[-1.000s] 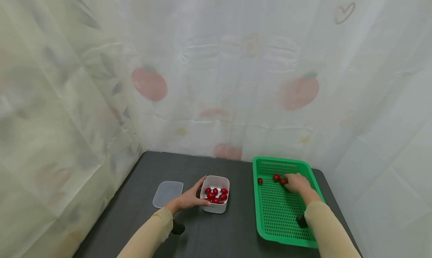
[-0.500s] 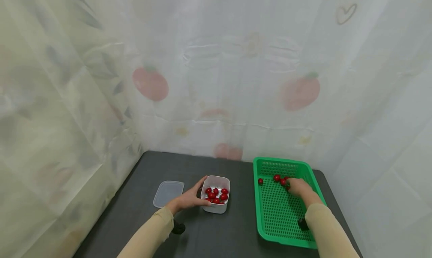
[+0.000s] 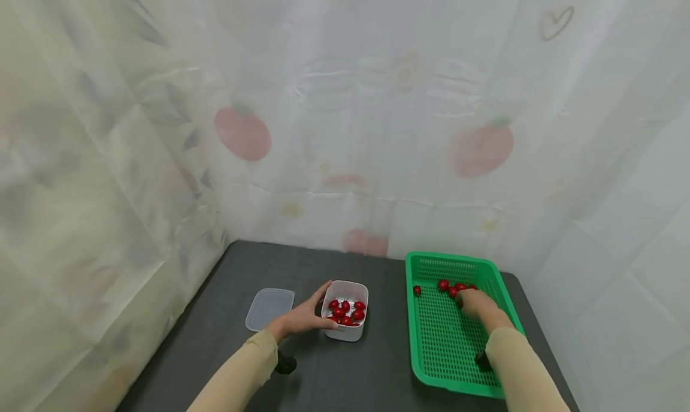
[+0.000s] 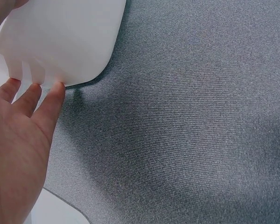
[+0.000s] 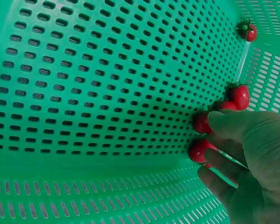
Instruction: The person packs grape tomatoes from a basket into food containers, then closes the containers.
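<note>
Right hand [image 3: 478,307] reaches into a green perforated basket [image 3: 444,349], thumb and fingers apart at a cluster of red cherry tomatoes [image 5: 199,150]; the right wrist view shows the thumb tip against one fruit and fingertips beside another, but whether any is pinched cannot be told. The cluster lies on the basket floor near its far wall; a lone cherry tomato [image 3: 417,290] sits apart from it by the left wall, green calyx showing. Left hand [image 3: 299,320] holds a white square container [image 3: 344,334] between thumb and fingers, thumb on the near side, fingertips pressed to the outer wall. The container stands upright and uncovered, left of the basket and well apart from it; several loose tomatoes [image 3: 338,312] lie inside. Left of the container, a translucent lid [image 3: 269,309] lies flat, partly behind the left hand. All rest on a dark grey table [image 3: 377,352]. Both arms wear pale yellow sleeves [image 3: 233,370]. Behind the table hangs a whitish curtain [image 3: 345,130] printed with red fruit.
</note>
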Tool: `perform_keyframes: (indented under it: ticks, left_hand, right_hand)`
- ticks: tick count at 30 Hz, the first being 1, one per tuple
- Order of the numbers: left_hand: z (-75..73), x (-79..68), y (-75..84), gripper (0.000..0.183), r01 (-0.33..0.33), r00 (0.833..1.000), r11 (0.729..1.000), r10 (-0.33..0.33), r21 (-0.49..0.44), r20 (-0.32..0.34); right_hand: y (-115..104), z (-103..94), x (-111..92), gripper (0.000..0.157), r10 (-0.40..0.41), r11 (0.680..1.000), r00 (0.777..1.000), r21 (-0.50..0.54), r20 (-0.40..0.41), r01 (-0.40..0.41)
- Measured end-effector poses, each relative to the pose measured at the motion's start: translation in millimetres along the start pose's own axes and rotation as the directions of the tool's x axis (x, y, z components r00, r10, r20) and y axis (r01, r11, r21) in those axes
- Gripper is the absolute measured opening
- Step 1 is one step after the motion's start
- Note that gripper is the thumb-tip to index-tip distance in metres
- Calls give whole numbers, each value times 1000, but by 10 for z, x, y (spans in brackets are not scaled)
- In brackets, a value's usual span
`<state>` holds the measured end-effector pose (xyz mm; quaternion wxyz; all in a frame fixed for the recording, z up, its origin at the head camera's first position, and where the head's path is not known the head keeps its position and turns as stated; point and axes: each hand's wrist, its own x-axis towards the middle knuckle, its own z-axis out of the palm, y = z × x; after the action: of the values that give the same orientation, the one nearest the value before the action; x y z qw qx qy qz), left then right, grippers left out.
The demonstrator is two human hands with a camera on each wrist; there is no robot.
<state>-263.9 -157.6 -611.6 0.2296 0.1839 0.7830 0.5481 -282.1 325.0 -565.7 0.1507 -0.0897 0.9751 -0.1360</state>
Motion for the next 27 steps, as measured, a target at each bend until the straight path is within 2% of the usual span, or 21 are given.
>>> perform_keyframes:
  ticks: [8, 15, 27]
  left_hand:
    - [3, 1, -3, 108, 0, 1000, 1000, 0, 2, -5]
    - [3, -2, -5, 108, -2, 1000, 1000, 2, 6, -4]
    - [4, -8, 20, 109, -10, 1000, 1000, 10, 10, -6]
  right_hand:
    - [1, 38, -27, 23, -33, 999, 999, 38, 6, 33]
    - [-7, 69, -40, 17, -26, 997, 1000, 67, -3, 27]
    - [-20, 141, -27, 17, -29, 999, 999, 45, 16, 28]
